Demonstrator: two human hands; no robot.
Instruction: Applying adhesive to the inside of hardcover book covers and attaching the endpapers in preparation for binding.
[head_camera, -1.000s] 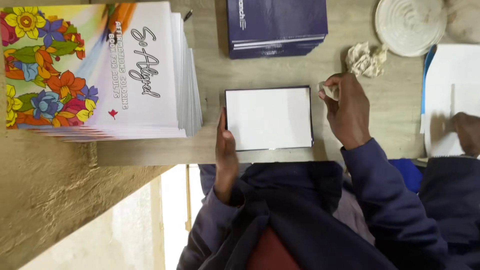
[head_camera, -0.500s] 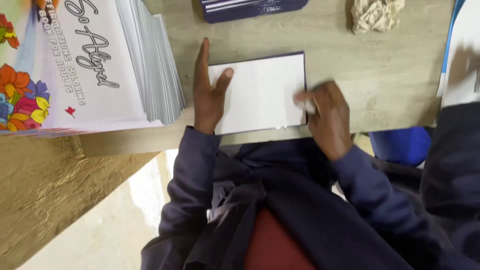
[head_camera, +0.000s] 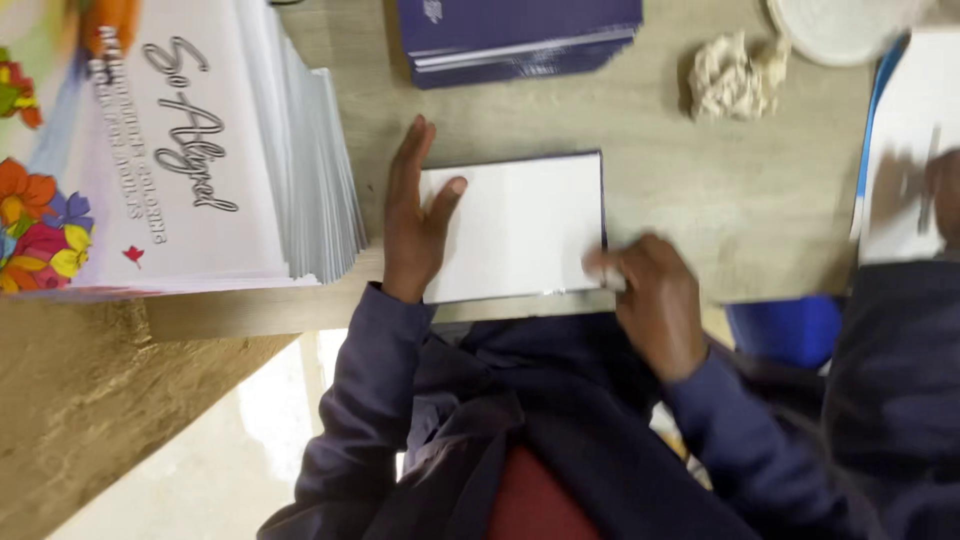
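Head view: the white booklet (head_camera: 515, 225), a blank white rectangle with a dark edge along its right and far sides, lies flat on the wooden table (head_camera: 650, 130), its near edge close to the table's near edge and directly in front of the person.

1. Left hand (head_camera: 412, 215): laid open and flat, fingers extended toward the far side, thumb spread onto the white face at the booklet's left edge. It pins the booklet; it grips nothing.
2. Right hand (head_camera: 655, 300): at the booklet's near right corner, motion-blurred. Fingers are curled, apparently pinching a small pale object against the corner. What that object is cannot be told.

Step in hand, as a judgement: the booklet is being steadied with 1 hand while the other rubs or presses along its right edge. The next move calls for steady downward pressure from the left hand so the booklet does not slide.

Surroundings: a tall stack of floral-cover booklets (head_camera: 190, 160) stands just left of the left hand. A stack of dark blue books (head_camera: 515, 35) lies at the far side, a crumpled cloth wad (head_camera: 730, 75) to its right. Another person's hand (head_camera: 940, 195) rests on white paper at the far right.
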